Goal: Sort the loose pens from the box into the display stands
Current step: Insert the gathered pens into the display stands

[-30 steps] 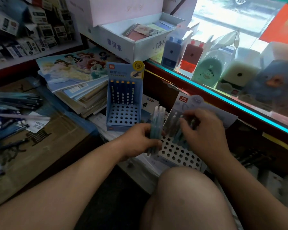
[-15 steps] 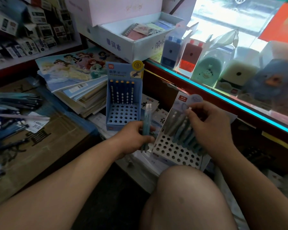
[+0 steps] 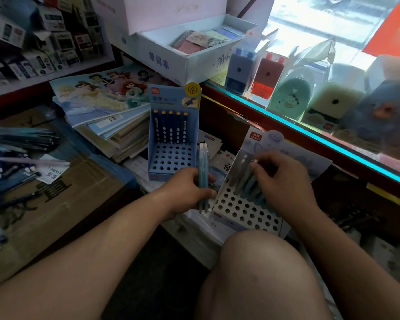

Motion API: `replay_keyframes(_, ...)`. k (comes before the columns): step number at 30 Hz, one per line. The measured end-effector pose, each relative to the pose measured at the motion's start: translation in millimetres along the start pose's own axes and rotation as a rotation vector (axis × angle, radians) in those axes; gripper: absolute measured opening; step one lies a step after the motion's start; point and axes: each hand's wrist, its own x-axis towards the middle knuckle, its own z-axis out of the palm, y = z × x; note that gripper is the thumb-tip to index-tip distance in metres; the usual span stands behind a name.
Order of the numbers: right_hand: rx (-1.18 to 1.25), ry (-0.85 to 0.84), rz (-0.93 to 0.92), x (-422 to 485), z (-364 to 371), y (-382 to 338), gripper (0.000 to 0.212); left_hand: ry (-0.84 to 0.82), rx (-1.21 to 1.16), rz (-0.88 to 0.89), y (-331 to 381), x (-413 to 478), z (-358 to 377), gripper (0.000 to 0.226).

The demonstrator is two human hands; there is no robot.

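Nearly upright, white ends up, pens (image 3: 203, 162) sit in left hand (image 3: 187, 192).

Harsh daylight glares from the upper right, the lower left lies dim, and the wide-angle edges bend and blur.

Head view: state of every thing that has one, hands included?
left hand: grips a bundle of pens, upright.
right hand: fingers curled over pens in the white stand; grip unclear.
blue stand: upright, five pens in back row, other holes empty.
white stand: back rows filled, front holes empty.
white box: open, notebooks inside.
loose pens: scattered on the cardboard box.
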Motion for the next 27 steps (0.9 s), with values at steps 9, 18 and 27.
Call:
replay_keyframes(9, -0.188, 0.015, -0.118, 1, 6, 0, 0.018, -0.041, 0.014, 0.015, 1, -2, 2, 0.038)
replay_keyframes(18, -0.321, -0.012, -0.145, 4, 7, -2, 0.011, -0.037, -0.023, 0.04, 0, -2, 0, 0.029)
replay_keyframes(27, 0.145, -0.099, -0.036, 0, -8, -27, 0.015, -0.153, 0.081, 0.079, 5, -9, 3, 0.031)
